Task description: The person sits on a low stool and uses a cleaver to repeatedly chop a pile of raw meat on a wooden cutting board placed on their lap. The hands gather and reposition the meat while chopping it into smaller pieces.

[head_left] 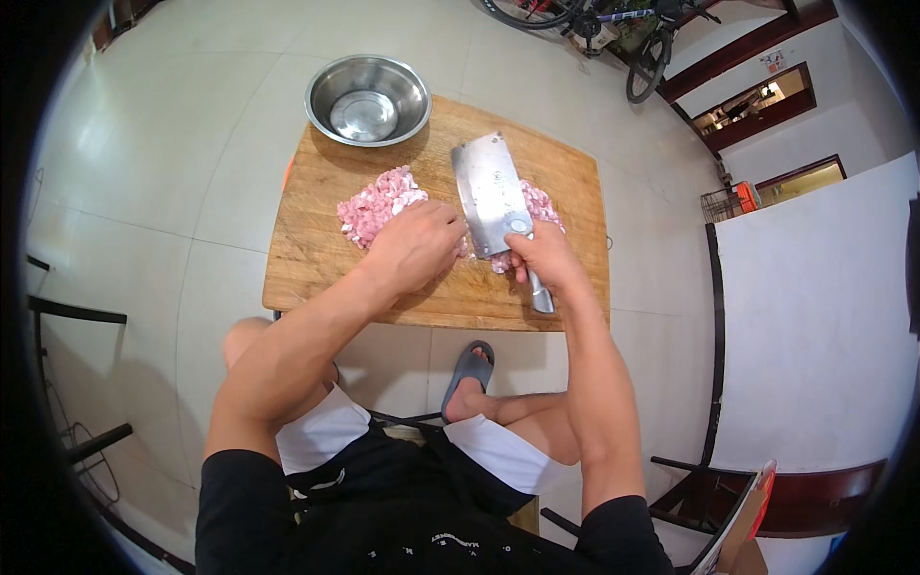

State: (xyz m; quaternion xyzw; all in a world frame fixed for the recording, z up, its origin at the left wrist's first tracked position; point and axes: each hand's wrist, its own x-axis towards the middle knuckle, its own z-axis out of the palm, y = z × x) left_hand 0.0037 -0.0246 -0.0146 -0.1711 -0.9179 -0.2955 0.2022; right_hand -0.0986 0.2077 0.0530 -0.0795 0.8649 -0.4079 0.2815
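On the wooden board [326, 259], the right hand [544, 257] is gripping the cleaver [492, 192]; the left hand [418, 244] is lying curled over the diced meat [379, 203], hiding its fingertips.

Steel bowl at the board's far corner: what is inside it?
The steel bowl looks empty; only its shiny bottom shows. It stands on the wooden board. The board beneath it is hidden.

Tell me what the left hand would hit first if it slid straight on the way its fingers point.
The left hand points up and right across the board. Going straight on, it would probably meet the cleaver blade first, lying flat just past the fingertips, held by the right hand. Depth is unclear.
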